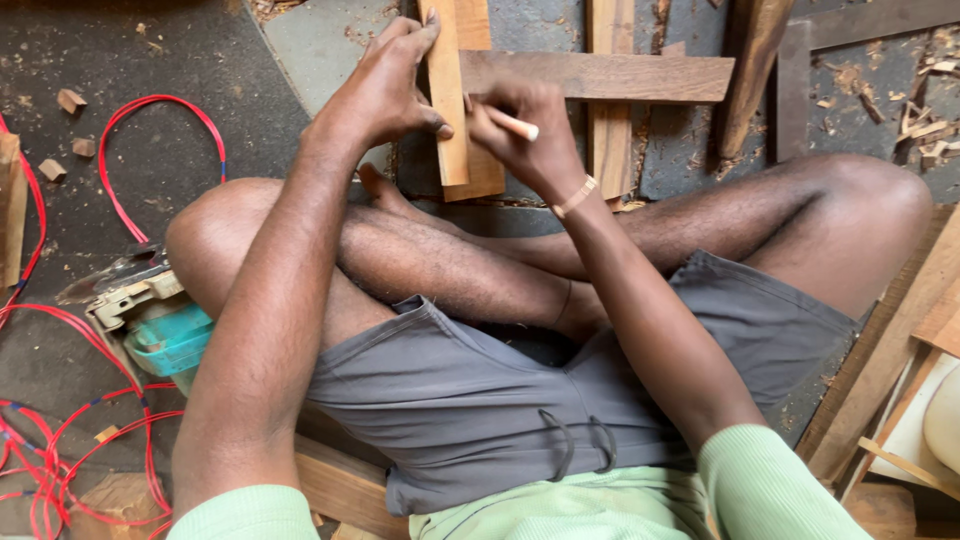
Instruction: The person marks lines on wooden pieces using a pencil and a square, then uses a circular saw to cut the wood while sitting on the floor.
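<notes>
left hand: clasps the pale wood strip, steadying it on the floor (beside a foot).
right hand: clenched around a pencil at the strip's edge.
nearby: dark crosspiece, teal power tool.

pencil tip: behind right hand | plank: cut off by top edge
</notes>
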